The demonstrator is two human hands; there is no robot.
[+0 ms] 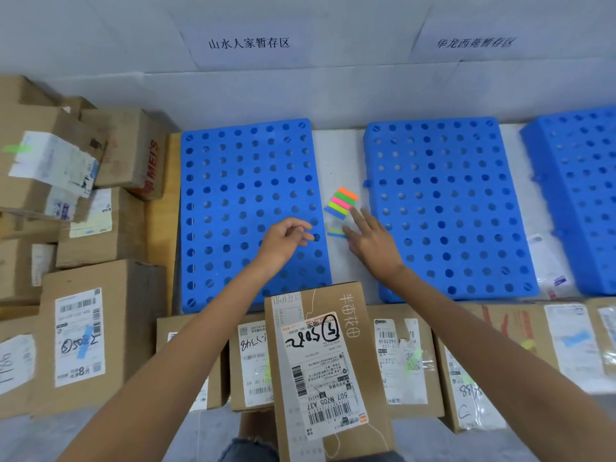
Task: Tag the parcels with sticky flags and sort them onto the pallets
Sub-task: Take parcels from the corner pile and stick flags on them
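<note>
Flat on the floor below a white wall, three blue plastic pallets pierced with rows of round holes: left pallet (246,195), middle pallet (443,201), right pallet (580,181). Stacked parcels (83,201) of brown cardboard at the far left. Row of parcels (410,358) along the near edge, most with white shipping labels, a few marked with a green or blue flag. Front parcel (323,371), brown and tall, just before the left pallet; white label with barcodes and black handwritten digits facing up.

Left hand (286,238) over the right side of the left pallet, fingers curled toward the thumb; impossible to tell whether anything is pinched there. Right hand (373,241) spread wide, fingers straight, tips over the white strip between left and middle pallet.

Sticky flags pad (343,201) on that strip, just beyond the right fingertips: bands of orange, green, pink, yellow-green and blue. Loose flags (336,232), green and blue, beside the right fingers, near the pad.
</note>
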